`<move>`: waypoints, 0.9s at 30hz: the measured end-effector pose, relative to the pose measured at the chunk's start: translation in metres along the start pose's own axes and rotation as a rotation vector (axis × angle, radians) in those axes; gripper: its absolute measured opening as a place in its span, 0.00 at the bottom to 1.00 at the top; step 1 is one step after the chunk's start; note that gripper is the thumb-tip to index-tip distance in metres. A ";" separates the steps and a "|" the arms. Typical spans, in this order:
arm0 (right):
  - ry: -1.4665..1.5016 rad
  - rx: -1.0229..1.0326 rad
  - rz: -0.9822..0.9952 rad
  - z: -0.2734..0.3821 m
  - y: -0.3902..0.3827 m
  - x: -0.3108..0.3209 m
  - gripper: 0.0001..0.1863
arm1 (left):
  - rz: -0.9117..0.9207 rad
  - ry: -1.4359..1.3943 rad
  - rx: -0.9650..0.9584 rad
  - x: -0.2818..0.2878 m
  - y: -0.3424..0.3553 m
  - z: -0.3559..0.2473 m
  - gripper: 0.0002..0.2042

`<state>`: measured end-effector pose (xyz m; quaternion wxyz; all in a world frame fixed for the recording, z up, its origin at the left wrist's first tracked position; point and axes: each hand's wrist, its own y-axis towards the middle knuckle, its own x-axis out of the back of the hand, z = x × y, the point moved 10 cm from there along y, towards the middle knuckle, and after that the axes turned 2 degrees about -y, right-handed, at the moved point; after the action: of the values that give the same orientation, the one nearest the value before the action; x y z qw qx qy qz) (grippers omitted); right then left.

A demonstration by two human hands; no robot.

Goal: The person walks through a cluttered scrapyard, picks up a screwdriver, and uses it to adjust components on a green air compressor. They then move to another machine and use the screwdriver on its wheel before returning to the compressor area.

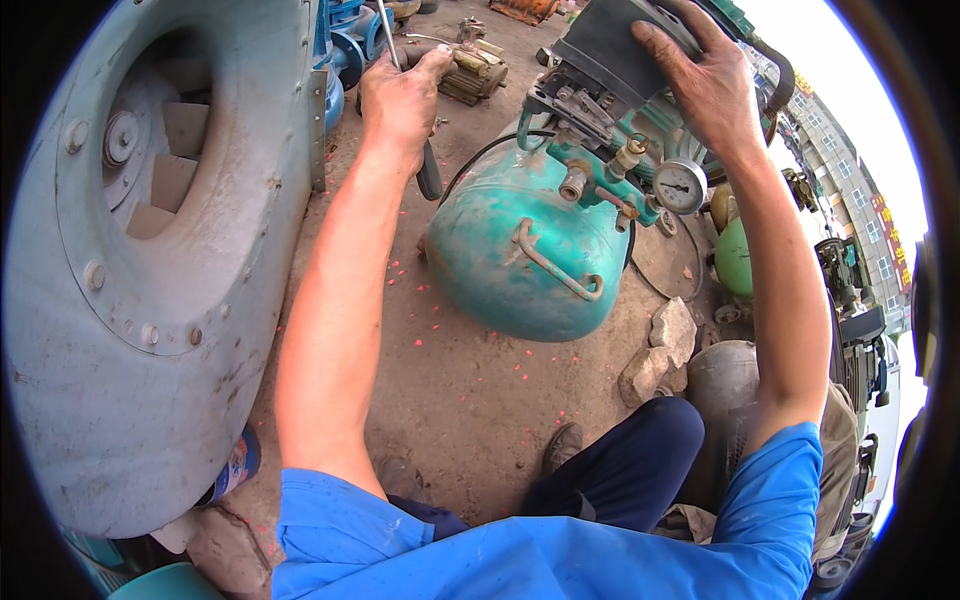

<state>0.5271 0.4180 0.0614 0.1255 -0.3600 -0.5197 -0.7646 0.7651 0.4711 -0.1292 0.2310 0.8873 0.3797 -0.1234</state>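
My left hand (398,105) is closed round a long, thin metal shaft with a black handle (429,172) below the fist. It looks like a screwdriver; its upper end runs out of the picture. My right hand (708,85) grips the edge of a black box-shaped cover (610,50), tilted over the fittings of a green air compressor. Whether the cover is loose from the compressor I cannot tell. Beneath it are brass valves (574,180) and a round pressure gauge (680,186). The compressor's green tank (500,250) stands on the ground before me, a bent handle (555,262) on its near end.
A large grey fan housing (240,250) fills the left side. Broken stones (660,350) lie right of the tank, near my knee (660,440). An old motor (472,75) and blue machine parts (348,50) stand beyond my left hand. More machinery lines the right.
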 end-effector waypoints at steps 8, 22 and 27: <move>-0.253 0.013 0.113 0.015 -0.024 -0.027 0.22 | 0.031 0.090 -0.135 0.010 0.002 -0.024 0.13; 0.475 0.050 0.349 0.076 -0.141 -0.072 0.35 | 0.531 -0.527 0.078 -0.081 -0.055 -0.073 0.22; 0.827 -0.304 0.424 0.055 -0.170 -0.112 0.34 | 0.808 -0.352 -0.041 -0.095 -0.092 -0.087 0.25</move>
<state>0.5334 0.5187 -0.1240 0.4205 -0.1384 -0.2238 -0.8683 0.6371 0.5117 -0.0452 0.3394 0.9252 -0.0403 -0.1648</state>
